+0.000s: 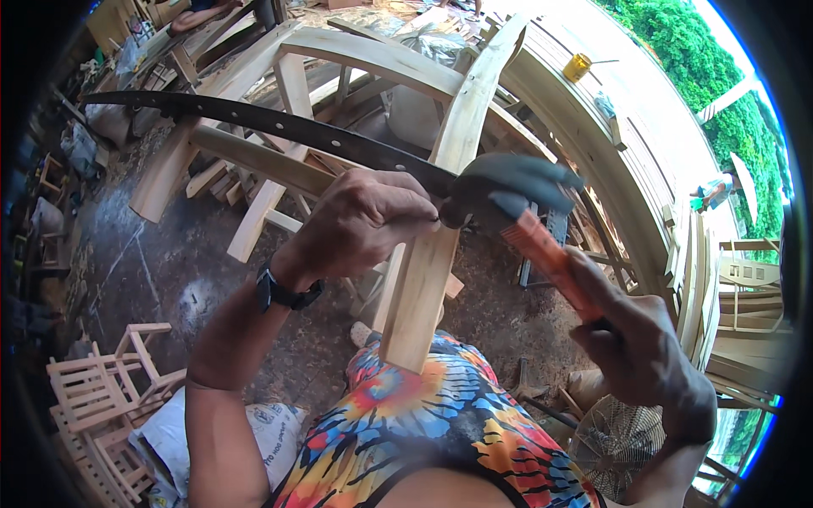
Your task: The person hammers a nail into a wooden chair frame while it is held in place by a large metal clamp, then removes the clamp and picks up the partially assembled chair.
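Note:
My right hand (635, 343) is wrapped round the orange handle of a claw hammer (546, 250). The dark hammer head is blurred and close to the fingertips of my left hand (364, 216). Thumb and fingers of that hand are pinched at the near end of a long dark strip (309, 135) with holes along it. Whatever the pinch holds is too small to make out. The strip lies across a pale wooden frame (428, 279), whose nearest beam points toward my body. Its far end reaches out to the left over another beam.
Small slatted wooden chairs (102, 398) and white sacks (275, 436) stand at the lower left. A fan (618, 436) is by my right arm. Long curved planks (576, 127) run along the right, with a yellow jar (577, 68) on top. Another person's arm (199, 19) shows far left.

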Demonstrator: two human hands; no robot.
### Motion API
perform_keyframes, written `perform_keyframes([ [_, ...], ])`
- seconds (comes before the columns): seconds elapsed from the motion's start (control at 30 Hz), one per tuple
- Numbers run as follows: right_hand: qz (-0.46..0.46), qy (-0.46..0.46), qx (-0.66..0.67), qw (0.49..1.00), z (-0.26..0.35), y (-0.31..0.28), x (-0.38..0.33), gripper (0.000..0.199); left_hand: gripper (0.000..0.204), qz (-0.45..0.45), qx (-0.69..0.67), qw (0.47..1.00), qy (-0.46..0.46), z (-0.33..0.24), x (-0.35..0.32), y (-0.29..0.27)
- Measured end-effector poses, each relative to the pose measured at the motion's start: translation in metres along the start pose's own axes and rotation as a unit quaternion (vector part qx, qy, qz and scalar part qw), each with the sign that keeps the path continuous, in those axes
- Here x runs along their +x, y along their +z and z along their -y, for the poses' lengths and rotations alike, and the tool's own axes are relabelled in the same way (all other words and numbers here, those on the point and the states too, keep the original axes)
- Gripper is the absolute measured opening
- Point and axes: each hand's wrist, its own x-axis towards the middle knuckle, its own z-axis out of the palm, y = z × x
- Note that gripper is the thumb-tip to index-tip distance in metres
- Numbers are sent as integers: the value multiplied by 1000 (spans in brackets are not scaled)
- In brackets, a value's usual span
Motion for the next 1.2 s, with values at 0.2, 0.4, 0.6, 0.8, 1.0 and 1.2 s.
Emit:
perform_keyframes([
  [0.2,-98,139,70,983,14,1,-21,72,9,-2,-13,999,34,3,5,2],
  [0.4,12,55,50,997,11,-2,-9,72,11,27,-83,996,-10,6,6,0],
  [0.6,-87,95,56,990,11,5,-14,76,11,41,-73,996,0,9,7,-1],
  [0.8,-41,36,32,998,7,6,-11,76,10,59,-74,996,1,9,6,-5],
  [1.0,-61,140,112,982,7,21,-15,71,11,43,-104,994,-13,13,8,1],
  [1.2,-110,123,65,984,17,15,-22,70,10,33,-55,998,7,8,5,-1],
])
